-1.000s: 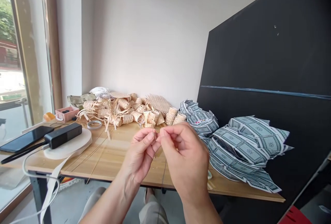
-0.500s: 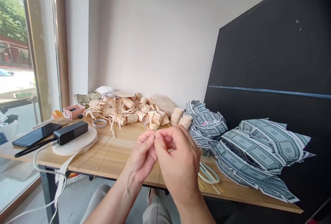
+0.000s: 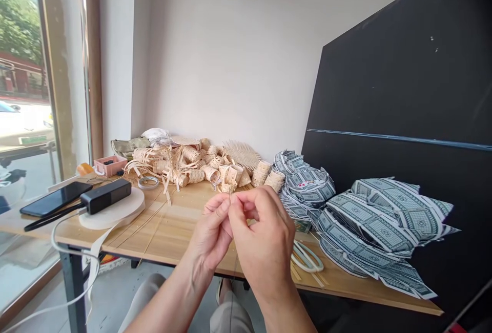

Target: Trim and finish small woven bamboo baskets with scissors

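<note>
Fingertips (image 3: 224,208) of the left hand (image 3: 209,235) and of the right hand (image 3: 265,243) meet, and both are pinched closed on a thin strip (image 3: 229,197). The strip stands upright between them. Its tip shows just above the fingers and the rest hangs below the hands. Far behind, small woven baskets (image 3: 192,166) are piled on the wooden table (image 3: 180,230), and patterned sheets (image 3: 369,225) lie to the right.

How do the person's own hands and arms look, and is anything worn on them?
The left hand and the right hand are bare: no gloves, no ring, watch or bracelet in view. Both forearms are uncovered as well; no sleeve shows before the picture's lower edge.
</note>
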Demonstrator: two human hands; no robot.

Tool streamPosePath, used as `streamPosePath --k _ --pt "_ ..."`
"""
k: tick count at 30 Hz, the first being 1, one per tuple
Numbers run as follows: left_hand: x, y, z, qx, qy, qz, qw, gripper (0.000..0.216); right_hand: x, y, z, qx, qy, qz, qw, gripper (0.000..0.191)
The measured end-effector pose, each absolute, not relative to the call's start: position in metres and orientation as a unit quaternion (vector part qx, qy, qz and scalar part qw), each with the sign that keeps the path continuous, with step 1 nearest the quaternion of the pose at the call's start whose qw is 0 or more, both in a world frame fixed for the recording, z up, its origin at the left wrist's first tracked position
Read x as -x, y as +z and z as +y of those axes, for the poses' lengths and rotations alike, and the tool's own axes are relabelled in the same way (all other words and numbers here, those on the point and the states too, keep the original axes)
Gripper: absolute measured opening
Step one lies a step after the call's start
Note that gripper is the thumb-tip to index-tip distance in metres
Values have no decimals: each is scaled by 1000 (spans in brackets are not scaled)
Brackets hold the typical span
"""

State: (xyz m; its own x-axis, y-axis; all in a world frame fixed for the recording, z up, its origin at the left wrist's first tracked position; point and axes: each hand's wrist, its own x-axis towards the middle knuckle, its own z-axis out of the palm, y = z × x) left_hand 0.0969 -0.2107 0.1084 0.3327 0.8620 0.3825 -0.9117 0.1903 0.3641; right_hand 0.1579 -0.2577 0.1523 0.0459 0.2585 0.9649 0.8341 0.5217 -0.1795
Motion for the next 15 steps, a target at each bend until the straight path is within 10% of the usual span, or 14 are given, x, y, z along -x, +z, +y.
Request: streamPosePath --k 15 --pt "-96 109 -211 -272 585 -28 763 12 -157 152 -256 420 -239 -647 590 15"
